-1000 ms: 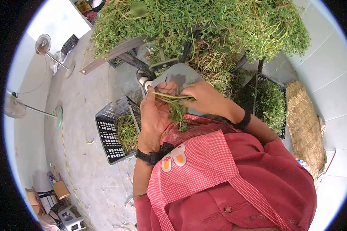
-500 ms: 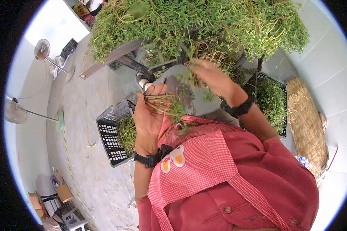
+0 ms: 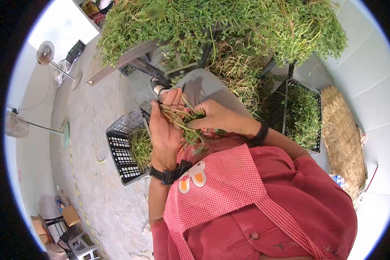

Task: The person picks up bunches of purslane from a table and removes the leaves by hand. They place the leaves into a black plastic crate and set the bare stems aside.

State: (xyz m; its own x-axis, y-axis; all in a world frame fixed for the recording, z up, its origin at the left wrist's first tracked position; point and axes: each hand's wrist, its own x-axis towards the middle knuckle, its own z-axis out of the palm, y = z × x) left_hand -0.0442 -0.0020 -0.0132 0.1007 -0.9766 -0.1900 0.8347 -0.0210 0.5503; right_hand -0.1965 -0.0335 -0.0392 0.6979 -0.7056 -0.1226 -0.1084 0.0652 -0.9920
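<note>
A small bunch of green stems (image 3: pixel 176 116) lies across my left hand (image 3: pixel 165 130), with the thumb and fingers around its stem ends. From the right, my right hand (image 3: pixel 216 118) pinches the leafy side of the same bunch, thumb and fingers closed on it. Both hands are close together above my lap, over the red checked apron (image 3: pixel 221 177). Beyond them, a large heap of leafy green plants (image 3: pixel 229 26) covers a table (image 3: pixel 121 63) and hangs over its edge.
A black crate (image 3: pixel 122 151) holding green stems stands at the left on the floor. Another crate (image 3: pixel 320 125) full of greens is at the right, beside a woven straw bundle (image 3: pixel 343 134). More plants (image 3: pixel 240 76) lie under the table. Two fans (image 3: pixel 45 53) stand at the far left.
My right hand has come down and left from beside the heap to the bunch and closed on it. My left hand stays nearly in place, still holding the stems.
</note>
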